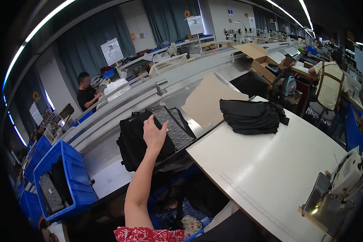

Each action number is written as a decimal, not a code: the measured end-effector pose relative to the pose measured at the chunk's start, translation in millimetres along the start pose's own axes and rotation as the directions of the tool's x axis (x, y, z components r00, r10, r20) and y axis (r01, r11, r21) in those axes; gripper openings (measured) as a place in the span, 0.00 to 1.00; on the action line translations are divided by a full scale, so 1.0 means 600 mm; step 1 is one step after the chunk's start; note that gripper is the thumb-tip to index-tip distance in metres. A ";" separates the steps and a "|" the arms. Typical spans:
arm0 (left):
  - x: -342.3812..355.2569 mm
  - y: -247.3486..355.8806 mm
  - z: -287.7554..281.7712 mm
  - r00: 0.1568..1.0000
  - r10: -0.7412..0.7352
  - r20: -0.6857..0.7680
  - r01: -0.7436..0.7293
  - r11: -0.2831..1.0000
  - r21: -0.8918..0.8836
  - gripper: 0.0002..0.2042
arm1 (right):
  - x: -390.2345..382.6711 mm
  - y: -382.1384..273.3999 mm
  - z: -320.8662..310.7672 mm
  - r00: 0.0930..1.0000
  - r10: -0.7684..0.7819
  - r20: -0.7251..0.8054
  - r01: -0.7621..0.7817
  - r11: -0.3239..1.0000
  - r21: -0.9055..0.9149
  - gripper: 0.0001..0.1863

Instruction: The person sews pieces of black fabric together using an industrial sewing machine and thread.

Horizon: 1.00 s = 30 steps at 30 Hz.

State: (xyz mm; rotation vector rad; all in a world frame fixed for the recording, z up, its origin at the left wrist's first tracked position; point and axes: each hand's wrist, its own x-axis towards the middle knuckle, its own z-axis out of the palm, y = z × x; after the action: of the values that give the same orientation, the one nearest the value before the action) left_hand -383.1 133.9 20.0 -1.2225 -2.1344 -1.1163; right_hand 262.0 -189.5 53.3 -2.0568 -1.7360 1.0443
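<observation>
My left hand (154, 135) reaches forward from the lower edge, with a red patterned sleeve at the shoulder. It grips the top of a stack of black fabric pieces (133, 147) lying on the grey conveyor shelf (109, 121). The thumb lies against a grey dotted panel (176, 130) on that stack. A folded black bag (250, 116) lies on the far end of the white table (266, 165), apart from the hand. My right hand is out of the picture.
A blue crate (74, 177) with dark and dotted pieces stands at the lower left. A cardboard sheet (209, 99) lies behind the stack, and an open cardboard box (262, 62) beyond it. A sewing machine (347, 177) sits at the right. Two other people (330, 84) (86, 92) work farther off.
</observation>
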 end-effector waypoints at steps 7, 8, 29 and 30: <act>0.013 -0.104 0.019 0.959 -0.283 -0.009 0.281 0.948 0.152 0.43 | 0.037 -0.031 0.012 0.977 -0.210 0.029 0.212 0.975 -0.064 0.14; 0.014 -0.099 0.017 0.952 -0.288 -0.105 0.301 0.942 0.148 0.41 | 0.038 -0.027 0.015 0.975 -0.217 0.051 0.220 0.974 -0.052 0.14; 0.001 0.225 -0.131 0.921 0.097 0.377 0.365 0.122 -0.923 0.08 | 0.074 -0.120 0.040 0.900 -0.418 -0.125 0.433 0.889 0.150 0.15; -0.030 0.296 -0.132 0.874 0.211 0.437 0.434 0.062 -0.899 0.08 | 0.076 -0.143 0.050 0.852 -0.434 -0.291 0.504 0.830 0.238 0.15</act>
State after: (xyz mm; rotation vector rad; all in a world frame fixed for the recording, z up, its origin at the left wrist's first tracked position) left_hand -223.5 110.8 129.6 -2.0307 -1.4410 -2.9883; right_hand 179.4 -132.6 67.8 -1.3874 -1.7087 0.8196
